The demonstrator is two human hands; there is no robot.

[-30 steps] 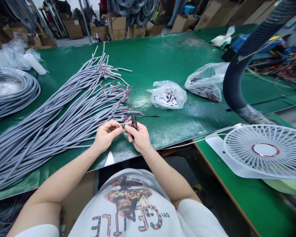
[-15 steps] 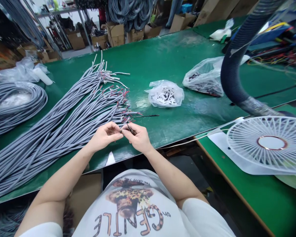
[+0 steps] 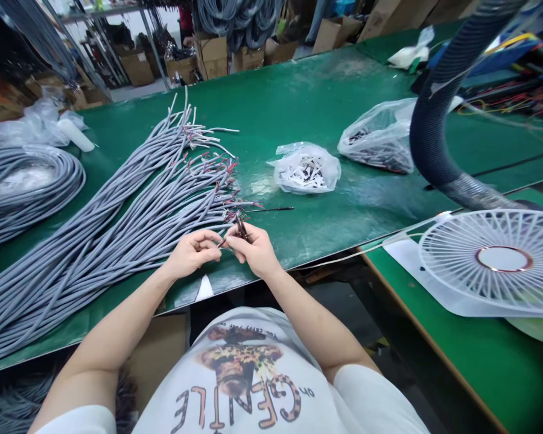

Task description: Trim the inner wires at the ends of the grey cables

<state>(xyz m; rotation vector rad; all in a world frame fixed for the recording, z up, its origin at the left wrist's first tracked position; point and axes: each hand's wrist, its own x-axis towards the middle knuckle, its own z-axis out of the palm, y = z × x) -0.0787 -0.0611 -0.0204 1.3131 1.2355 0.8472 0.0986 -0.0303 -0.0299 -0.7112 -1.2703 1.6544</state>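
Observation:
My left hand is closed in a pinch at the table's front, beside the stripped ends of a bundle of grey cables. A thin dark wire end shows between its fingertips and those of my right hand. My right hand is closed around a small dark tool that stands up between thumb and fingers; its exact kind is hard to make out. Red and dark inner wires stick out of the cables just beyond both hands. A thin black rod lies past them on the table.
Behind to the right lie a bag of small white and black pieces and a larger bag of dark parts. A ribbed black hose arches over the right side, near a white fan. Coiled cable lies left.
My hands have drawn slightly apart at the fingertips. The dark tool in my right hand has turned more upright. The view has shifted a little.

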